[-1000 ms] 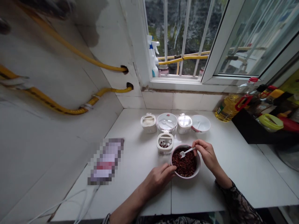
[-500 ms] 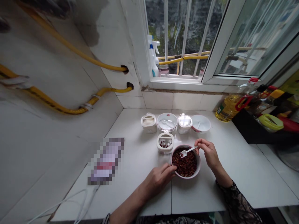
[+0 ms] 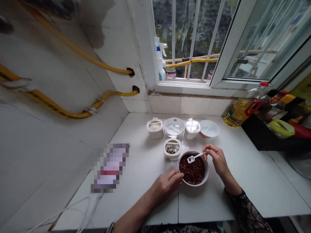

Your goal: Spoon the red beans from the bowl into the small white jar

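Note:
A pale pink bowl (image 3: 205, 176) full of dark red peppercorns stands on the white counter. My left hand (image 3: 166, 185) grips its near left rim with closed fingers. My right hand (image 3: 216, 158) pinches the handle of a small white spoon (image 3: 194, 157), whose scoop hovers over the far side of the bowl. Just behind the bowl sits a small open white jar (image 3: 172, 149) with a few of the same red grains inside, its lid flipped back.
Behind stand a closed white jar (image 3: 155, 127), a lidded glass bowl (image 3: 173, 127), another white jar (image 3: 192, 128) and a white bowl (image 3: 209, 128). An oil bottle (image 3: 239, 110) and a rack of bottles (image 3: 282, 119) sit right. A blurred packet (image 3: 110, 167) and white cables (image 3: 73, 213) lie left.
My right hand has lifted the spoon slightly out of the peppercorns and drawn it a little to the right. My left hand stays on the bowl.

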`<state>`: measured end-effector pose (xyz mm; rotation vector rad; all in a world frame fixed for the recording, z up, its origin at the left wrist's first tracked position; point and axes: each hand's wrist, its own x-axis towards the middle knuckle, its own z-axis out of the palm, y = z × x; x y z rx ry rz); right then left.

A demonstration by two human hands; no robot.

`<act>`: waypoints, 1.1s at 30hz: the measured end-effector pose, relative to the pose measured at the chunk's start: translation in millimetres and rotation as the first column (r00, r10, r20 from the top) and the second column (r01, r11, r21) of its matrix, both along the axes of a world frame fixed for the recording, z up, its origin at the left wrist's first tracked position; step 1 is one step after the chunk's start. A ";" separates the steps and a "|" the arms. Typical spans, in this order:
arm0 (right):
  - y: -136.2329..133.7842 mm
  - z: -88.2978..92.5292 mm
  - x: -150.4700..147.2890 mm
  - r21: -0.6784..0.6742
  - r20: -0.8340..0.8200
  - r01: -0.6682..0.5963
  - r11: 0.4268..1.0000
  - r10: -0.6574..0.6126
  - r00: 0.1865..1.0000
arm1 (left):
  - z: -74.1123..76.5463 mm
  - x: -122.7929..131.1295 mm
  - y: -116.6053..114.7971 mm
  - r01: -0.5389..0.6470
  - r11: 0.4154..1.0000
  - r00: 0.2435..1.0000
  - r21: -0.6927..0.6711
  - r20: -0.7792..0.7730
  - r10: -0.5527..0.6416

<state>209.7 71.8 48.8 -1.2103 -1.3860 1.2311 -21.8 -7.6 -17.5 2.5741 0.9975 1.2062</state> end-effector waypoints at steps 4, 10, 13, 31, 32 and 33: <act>2.5 -3.0 2.3 -0.016 -0.012 -0.003 1.000 0.003 1.000 | -1.9 0.4 0.0 -0.009 1.000 1.000 0.006 -0.002 0.009; -4.4 12.9 -11.1 0.161 0.040 -0.004 0.987 -0.002 0.999 | 0.3 1.4 0.8 -0.007 1.000 1.000 0.013 0.009 0.007; -10.5 22.0 -25.7 0.399 0.209 -0.056 0.915 -0.031 0.977 | 2.7 1.5 0.5 -0.008 1.000 1.000 0.018 0.005 0.008; -8.2 13.3 -8.4 0.542 0.517 -0.322 0.776 -0.007 0.856 | 1.7 0.3 -0.8 0.000 1.000 1.000 -0.016 -0.011 0.000; -8.4 10.1 -10.9 0.514 0.518 -0.335 0.790 0.025 0.855 | 1.8 0.3 -0.7 -0.001 1.000 1.000 -0.018 -0.010 0.000; -8.7 7.6 -13.1 0.490 0.513 -0.337 0.804 0.047 0.857 | 1.5 0.2 -0.6 0.001 1.000 1.000 -0.016 -0.007 -0.001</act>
